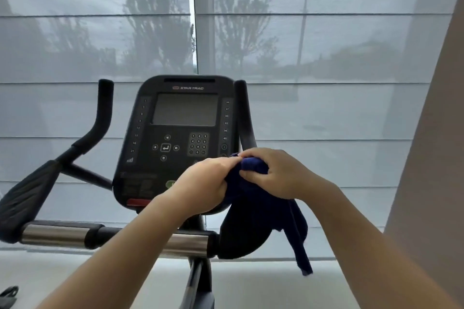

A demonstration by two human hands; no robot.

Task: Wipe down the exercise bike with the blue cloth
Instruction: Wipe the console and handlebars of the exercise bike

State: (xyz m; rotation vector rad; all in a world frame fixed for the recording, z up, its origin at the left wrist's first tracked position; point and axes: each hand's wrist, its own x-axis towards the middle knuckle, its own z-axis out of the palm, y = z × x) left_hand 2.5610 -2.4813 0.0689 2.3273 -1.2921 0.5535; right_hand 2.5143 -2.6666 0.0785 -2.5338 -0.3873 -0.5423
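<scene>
The exercise bike's black console (180, 133) with a grey screen stands straight ahead, flanked by black handlebars (100, 118). A dark blue cloth (253, 198) is bunched in front of the console's lower right corner, with a strip hanging down towards the bar. My left hand (203, 183) grips the cloth from the left. My right hand (273, 170) grips its top from the right. Both hands meet over the cloth and hide the console's lower right edge.
A chrome and black crossbar (75, 234) runs below the console, with a padded arm rest (27, 195) at left. Sheer window blinds (326, 108) fill the background. A beige wall (431, 158) rises at right. A pedal (8, 296) shows at bottom left.
</scene>
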